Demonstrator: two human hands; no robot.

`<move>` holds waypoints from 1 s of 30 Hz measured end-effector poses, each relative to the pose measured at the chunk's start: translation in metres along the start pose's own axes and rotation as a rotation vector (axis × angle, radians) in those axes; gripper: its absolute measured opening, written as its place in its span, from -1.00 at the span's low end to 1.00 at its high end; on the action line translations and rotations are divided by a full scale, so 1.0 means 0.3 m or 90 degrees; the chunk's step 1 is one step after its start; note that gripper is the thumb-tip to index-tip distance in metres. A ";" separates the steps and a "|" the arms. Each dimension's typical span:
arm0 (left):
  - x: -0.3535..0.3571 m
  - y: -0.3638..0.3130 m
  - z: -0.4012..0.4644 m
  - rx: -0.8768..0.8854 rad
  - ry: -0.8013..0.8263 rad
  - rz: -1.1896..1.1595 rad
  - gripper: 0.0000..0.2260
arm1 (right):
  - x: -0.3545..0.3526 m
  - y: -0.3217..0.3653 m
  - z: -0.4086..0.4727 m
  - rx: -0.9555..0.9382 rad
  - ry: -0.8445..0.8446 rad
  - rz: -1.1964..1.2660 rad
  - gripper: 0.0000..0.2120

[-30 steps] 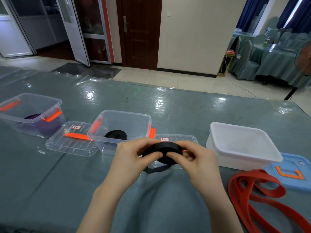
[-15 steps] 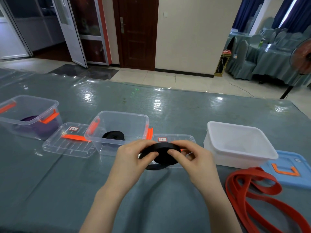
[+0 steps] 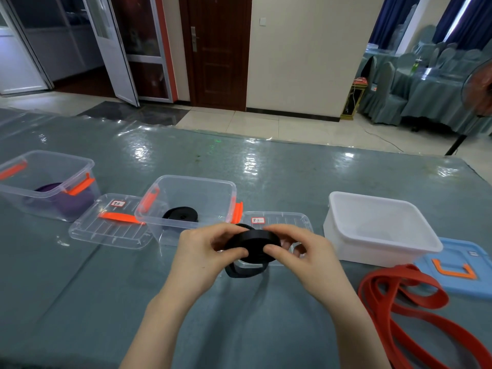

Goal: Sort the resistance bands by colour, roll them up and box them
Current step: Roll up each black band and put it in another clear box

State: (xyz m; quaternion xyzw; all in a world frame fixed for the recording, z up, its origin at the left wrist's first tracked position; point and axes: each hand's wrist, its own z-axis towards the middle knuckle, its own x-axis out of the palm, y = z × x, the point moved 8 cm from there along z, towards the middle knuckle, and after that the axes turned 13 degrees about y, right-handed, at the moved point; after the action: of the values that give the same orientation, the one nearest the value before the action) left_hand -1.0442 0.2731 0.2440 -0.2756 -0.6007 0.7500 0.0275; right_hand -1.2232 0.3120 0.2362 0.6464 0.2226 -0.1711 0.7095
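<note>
Black resistance band (image 3: 251, 242), mostly wound into a flat coil, sits between your two hands above the bench (image 3: 292, 177), with a short unrolled loop of it hanging below the coil down to the surface. Your left hand (image 3: 205, 257) pinches the coil's left side, thumb on the near edge and fingers curled over the far edge. Your right hand (image 3: 300, 251) pinches its right side the same way, thumb pressed on the near face beside your left thumb.

Just beyond your hands stands the middle clear box (image 3: 186, 206) with orange latches; a rolled black band (image 3: 181, 214) already lies on its floor. Its clear lid (image 3: 282, 219), bearing a small label, lies flat to the right of it, partly behind the coil you hold. To the far left stands another clear box (image 3: 42, 179) holding a purple band (image 3: 66, 201), and its labelled lid (image 3: 106, 227) lies between the two clear boxes, with an orange handle on top.

To the right of your hands stands a white box (image 3: 378, 230), open, and I cannot tell whether anything lies inside. A blue lid (image 3: 463, 265) with an orange handle lies at its near right. Red bands (image 3: 410, 302) sprawl unrolled in loose loops on the bench near your right forearm, touching the near corner of the white box.
</note>
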 end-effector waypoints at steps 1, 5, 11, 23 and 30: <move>0.001 -0.008 0.002 0.007 0.000 0.016 -0.64 | -0.002 0.007 0.008 -0.004 -0.005 0.000 -0.80; -0.014 -0.010 0.012 0.018 -0.027 -0.052 -0.67 | -0.022 0.003 0.031 0.007 -0.050 0.192 -0.85; -0.041 0.031 0.033 -0.021 -0.038 -0.107 -0.72 | 0.007 -0.018 0.029 0.035 -0.044 0.315 -0.84; -0.040 0.025 0.040 0.011 -0.023 -0.123 -0.71 | 0.014 0.028 0.033 -0.003 -0.110 0.327 -0.86; -0.052 0.011 0.024 0.043 -0.016 0.021 -0.73 | 0.033 0.024 0.035 0.023 -0.043 0.129 -0.77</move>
State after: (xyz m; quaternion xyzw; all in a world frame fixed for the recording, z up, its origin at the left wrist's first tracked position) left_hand -1.0332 0.2600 0.2480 -0.2748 -0.5710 0.7734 0.0170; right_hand -1.2100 0.3027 0.2375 0.6720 0.1288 -0.1243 0.7186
